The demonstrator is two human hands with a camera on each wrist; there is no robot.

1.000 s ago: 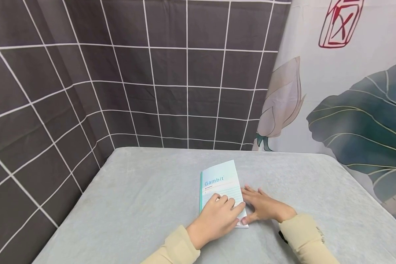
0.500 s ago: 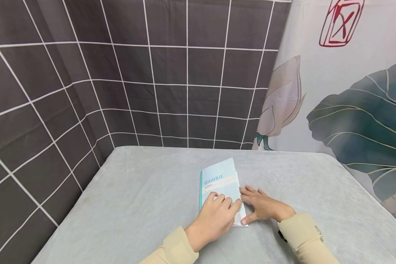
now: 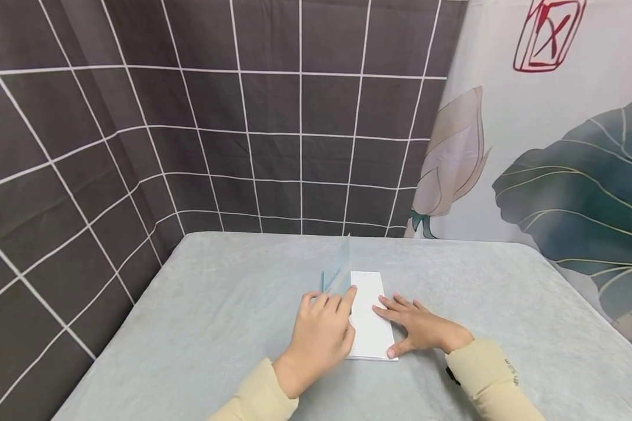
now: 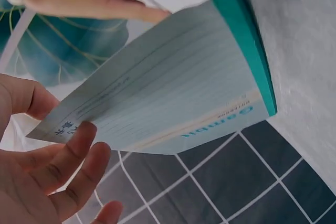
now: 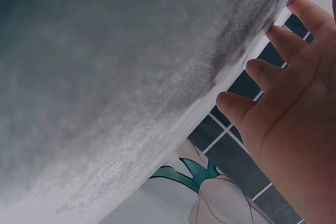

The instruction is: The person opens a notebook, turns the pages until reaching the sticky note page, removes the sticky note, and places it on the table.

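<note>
A thin Gambit notebook [image 3: 367,327] with a teal spine lies on the grey table, its light blue cover [image 4: 178,87] raised nearly upright and a white page bare beneath. Between thumb and fingers, my left hand [image 3: 318,336] pinches the cover's free corner, as the left wrist view shows. My right hand [image 3: 420,326] has its fingers spread. Its thumb and fingertips rest on the right edge of the white page. In the right wrist view the right hand [image 5: 294,93] shows its palm side, with some fingertips at the notebook's edge.
The grey cloth-covered table [image 3: 216,327] extends around the notebook on all sides. Behind it hangs a dark curtain [image 3: 274,105] with a white grid. A pale curtain [image 3: 505,193] with a flower and leaf print hangs at the right.
My left hand has moved left and lifted the cover from nearly flat to almost upright, baring the white page. The right hand has stayed at the notebook's right edge.
</note>
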